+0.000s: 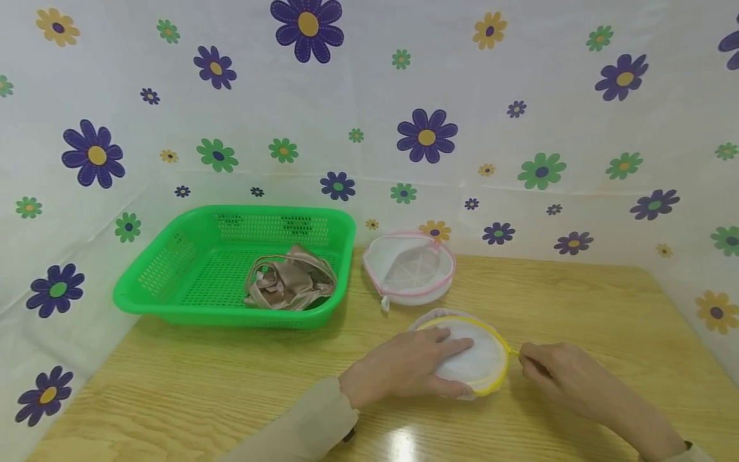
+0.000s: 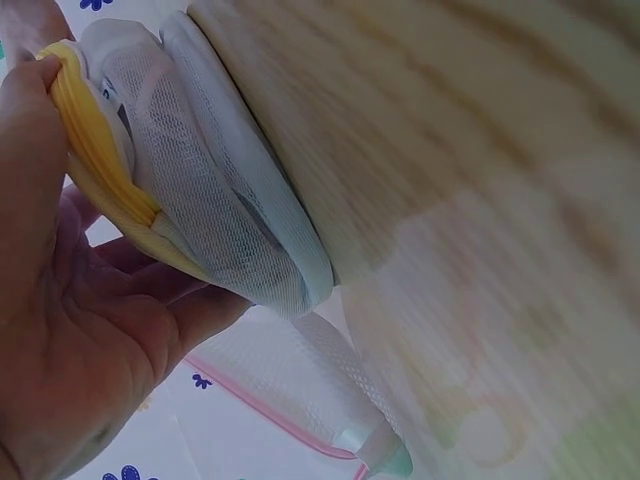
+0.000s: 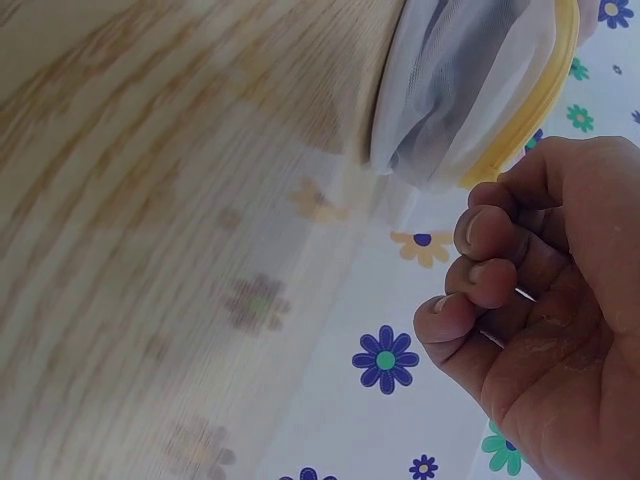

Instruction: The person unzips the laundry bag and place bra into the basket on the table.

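Note:
A round white mesh laundry bag [image 1: 470,362] with a yellow zipper [image 1: 498,380] around its top lies on the wooden table. My left hand [image 1: 407,366] rests on its top with the fingers spread. In the left wrist view, the left thumb lies by the yellow zipper [image 2: 95,130] and other fingers reach along the mesh side [image 2: 190,170]. At the bag's right edge, my right hand [image 1: 568,375] pinches the yellow zipper pull [image 1: 513,351] between thumb and curled forefinger. The right wrist view shows its other fingers [image 3: 487,283] curled in. What the bag contains is unclear.
Behind the bag sits a second mesh laundry bag [image 1: 410,296] with pink trim, its lid partly unzipped. A green plastic basket [image 1: 231,313] stands at the back left, holding a crumpled tan satin garment [image 1: 291,279]. A flowered white sheet [image 1: 369,96] hangs behind the table [image 1: 231,385].

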`<state>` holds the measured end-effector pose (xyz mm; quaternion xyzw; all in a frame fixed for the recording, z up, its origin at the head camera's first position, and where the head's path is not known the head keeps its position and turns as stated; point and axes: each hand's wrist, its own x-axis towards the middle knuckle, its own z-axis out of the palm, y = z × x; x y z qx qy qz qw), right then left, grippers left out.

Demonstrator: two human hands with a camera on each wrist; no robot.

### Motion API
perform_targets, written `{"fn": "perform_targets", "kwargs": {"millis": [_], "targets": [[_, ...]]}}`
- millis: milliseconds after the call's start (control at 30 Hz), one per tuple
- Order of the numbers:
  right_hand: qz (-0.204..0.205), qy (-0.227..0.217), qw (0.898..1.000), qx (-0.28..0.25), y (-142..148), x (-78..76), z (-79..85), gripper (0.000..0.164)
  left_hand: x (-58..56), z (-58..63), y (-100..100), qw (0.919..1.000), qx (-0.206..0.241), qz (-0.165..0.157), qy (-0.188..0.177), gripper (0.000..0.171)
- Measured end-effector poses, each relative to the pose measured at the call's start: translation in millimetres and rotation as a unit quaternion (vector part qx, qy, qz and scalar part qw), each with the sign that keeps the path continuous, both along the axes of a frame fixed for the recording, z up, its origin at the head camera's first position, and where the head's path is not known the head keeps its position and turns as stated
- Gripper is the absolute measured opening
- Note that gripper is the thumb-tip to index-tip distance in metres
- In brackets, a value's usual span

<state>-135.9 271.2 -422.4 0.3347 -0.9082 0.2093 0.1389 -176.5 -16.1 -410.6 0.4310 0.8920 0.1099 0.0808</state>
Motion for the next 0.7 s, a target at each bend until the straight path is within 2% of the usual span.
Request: {"fn": "perform_targets", "kwargs": {"millis": [267, 367, 533, 700], "targets": [[0.005, 0.019, 1.0, -0.003, -1.2, -1.1, -1.4, 0.041, 0.0, -0.5, 1.0, 0.9995, -0.003, -0.006, 0.032, 0.077], [-0.005, 0.017, 1.0, -0.001, -1.5, -0.5, -0.1, 0.041, -0.3, 0.1, 1.7, 0.9996, -0.004, -0.005, 0.026, 0.077], [-0.025, -0.014, 1.0, 0.01, -3.9, -2.6, 4.3, 0.038, 0.1, 2.2, 1.3, 1.0, -0.006, 0.001, 0.001, 0.078], [-0.041, -0.008, 0.999, 0.01, -4.8, -8.2, 5.1, 0.034, 0.1, 3.2, 1.8, 0.9999, -0.01, 0.006, -0.012, 0.08]]}}
